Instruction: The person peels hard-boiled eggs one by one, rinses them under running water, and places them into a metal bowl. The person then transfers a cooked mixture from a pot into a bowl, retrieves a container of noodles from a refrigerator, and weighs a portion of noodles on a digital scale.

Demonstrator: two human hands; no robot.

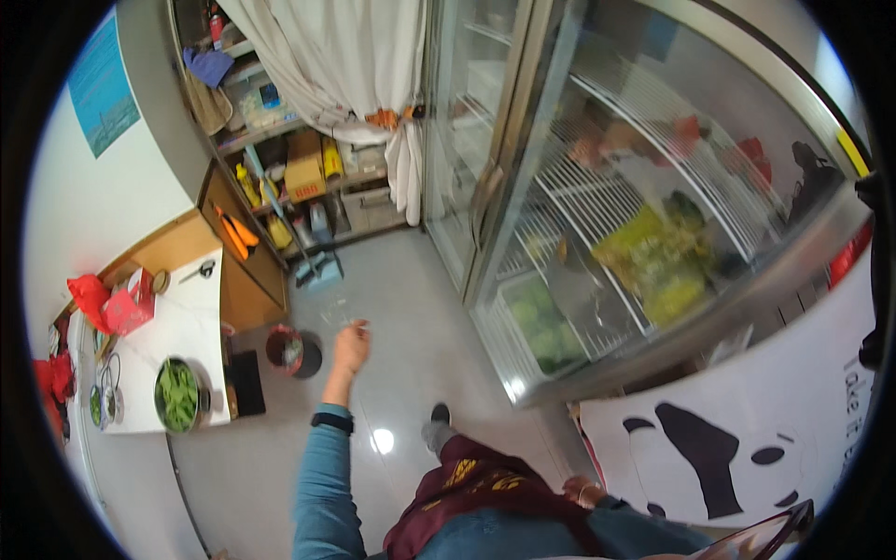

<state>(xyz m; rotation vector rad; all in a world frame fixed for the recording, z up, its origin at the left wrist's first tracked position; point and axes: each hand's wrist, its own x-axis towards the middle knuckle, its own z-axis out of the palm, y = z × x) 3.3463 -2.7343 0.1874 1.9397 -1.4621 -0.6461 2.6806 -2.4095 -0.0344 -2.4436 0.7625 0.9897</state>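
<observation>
My left hand (352, 347) hangs over the grey floor at the end of a blue sleeve with a dark band. Its fingers look curled together, and I see nothing in them. Close to my right side, low beside the maroon apron (476, 490), is my right hand (583, 491), partly turned away so that its grip is unclear. A two-door glass fridge (492, 201) stands ahead to the right. Behind its glass are a bag of yellow-green vegetables (644, 252) on a wire shelf and a white crate with green vegetables (537, 322).
At left, a white counter (177, 308) bears a pot of green leaves (178, 396), scissors (200, 271) and a red box (129, 303). A bin (286, 349) stands beside it. Cluttered shelves (303, 191), a curtain (336, 56), a blue dustpan (320, 271) and a panda-print board (597, 429) surround the floor.
</observation>
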